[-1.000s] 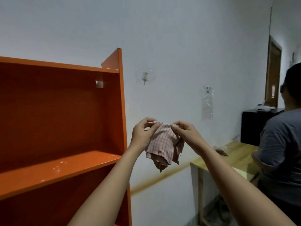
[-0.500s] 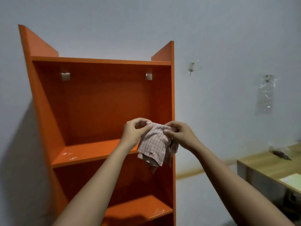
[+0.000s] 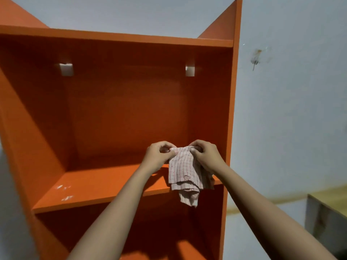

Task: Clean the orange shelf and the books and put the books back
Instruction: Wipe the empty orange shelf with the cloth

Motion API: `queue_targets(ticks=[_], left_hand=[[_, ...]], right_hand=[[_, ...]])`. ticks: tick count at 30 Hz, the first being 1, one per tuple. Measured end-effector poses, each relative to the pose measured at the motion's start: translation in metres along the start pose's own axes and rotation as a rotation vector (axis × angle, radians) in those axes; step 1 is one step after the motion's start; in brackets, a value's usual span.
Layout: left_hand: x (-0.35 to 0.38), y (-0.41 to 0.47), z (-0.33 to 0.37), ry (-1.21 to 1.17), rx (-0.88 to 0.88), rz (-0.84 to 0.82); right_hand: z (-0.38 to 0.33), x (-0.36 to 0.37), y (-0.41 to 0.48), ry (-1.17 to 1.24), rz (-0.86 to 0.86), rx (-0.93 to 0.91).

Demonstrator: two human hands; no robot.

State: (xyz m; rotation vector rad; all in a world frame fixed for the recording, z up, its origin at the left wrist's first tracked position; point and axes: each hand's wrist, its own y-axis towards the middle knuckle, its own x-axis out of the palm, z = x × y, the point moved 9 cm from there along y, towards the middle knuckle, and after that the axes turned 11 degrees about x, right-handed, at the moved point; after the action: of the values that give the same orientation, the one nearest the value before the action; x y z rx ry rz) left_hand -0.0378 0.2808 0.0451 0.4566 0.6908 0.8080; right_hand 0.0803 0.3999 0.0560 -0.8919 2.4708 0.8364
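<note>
Head view swings onto the shelf point(image 3: 233, 91), now square in front where a second ago it sat off to the left, so wiping looks about to start. Up front, the left hand point(image 3: 159, 156) and right hand point(image 3: 206, 156) still pinch the cloth point(image 3: 185, 175) by its top edge, and it hangs folded before the middle board point(image 3: 105, 182). Orange and bare, the shelf stands against the wall point(image 3: 291, 128), with white specks point(image 3: 63, 192) on that board's left. No books in sight.

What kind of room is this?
Probably a plain indoor room, maybe a study or bedroom: an orange shelf stands against a pale wall, and the corner of a wooden table shows at the right.
</note>
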Motion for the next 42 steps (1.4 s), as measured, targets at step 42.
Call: queue_targets(ticks=[42], left_hand=[[-0.15,-0.079,-0.087,0.828,-0.292,-0.208]], right_hand=[[-0.049,0.179,-0.017,-0.414,-0.609,-0.258]])
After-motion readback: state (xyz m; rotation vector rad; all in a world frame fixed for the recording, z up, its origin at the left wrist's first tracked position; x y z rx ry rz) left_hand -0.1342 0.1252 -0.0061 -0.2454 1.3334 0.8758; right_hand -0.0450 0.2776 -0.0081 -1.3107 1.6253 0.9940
